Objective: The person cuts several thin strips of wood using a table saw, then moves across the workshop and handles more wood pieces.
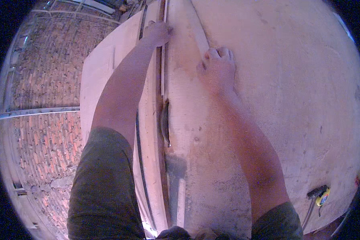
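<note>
My right hand (219,72) is closed on the near end of a flat, pale wooden strip (197,30), which slants away across a wide wooden tabletop (292,80). Further off and to the left, my left hand (158,34) curls over a long, narrow wooden batten (162,76) that runs away from me beside a darker rail. Its fingertips are partly hidden. Nearer to me along that line, a dark, curved blade-like edge (165,123) stands up from a slot in the tabletop, below my left hand and apart from both hands.
A yellow tape measure (323,197) and a black-headed hammer-like tool (317,192) lie at the lower right of the tabletop. Pale boards (104,68) flank the rail on the left. Beyond them is a brick surface (46,140) crossed by a light strip.
</note>
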Action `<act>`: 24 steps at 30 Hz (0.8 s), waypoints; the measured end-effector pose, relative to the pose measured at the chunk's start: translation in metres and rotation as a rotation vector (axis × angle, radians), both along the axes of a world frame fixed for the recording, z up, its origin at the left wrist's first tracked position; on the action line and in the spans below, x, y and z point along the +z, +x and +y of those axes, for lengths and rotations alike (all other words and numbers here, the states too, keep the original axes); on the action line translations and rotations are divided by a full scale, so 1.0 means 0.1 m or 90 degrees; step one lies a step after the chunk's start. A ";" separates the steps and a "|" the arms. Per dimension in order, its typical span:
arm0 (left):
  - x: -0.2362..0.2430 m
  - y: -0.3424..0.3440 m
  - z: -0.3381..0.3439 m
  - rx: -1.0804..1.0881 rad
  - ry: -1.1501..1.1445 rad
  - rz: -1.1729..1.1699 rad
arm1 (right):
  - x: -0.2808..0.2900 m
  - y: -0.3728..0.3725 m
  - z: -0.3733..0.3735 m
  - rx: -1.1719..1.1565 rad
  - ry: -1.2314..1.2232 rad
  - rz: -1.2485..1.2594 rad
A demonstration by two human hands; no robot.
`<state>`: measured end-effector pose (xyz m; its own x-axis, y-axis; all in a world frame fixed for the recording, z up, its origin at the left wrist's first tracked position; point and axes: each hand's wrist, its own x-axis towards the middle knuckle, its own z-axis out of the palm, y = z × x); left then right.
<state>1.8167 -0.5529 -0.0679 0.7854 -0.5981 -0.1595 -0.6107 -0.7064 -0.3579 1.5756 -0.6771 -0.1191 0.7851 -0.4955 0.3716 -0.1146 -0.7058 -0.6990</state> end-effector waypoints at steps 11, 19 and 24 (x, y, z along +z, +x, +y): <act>0.06 -0.05 0.09 -0.005 -0.175 -0.084 | 0.09 -0.05 -0.04 -0.056 0.126 -0.027; 1.05 -0.15 1.30 0.055 -0.244 -0.064 | -0.14 0.05 0.03 -0.135 0.082 -0.101; 1.48 -1.53 2.55 0.212 -0.266 -0.061 | -0.16 0.06 -0.04 -0.093 0.107 -0.092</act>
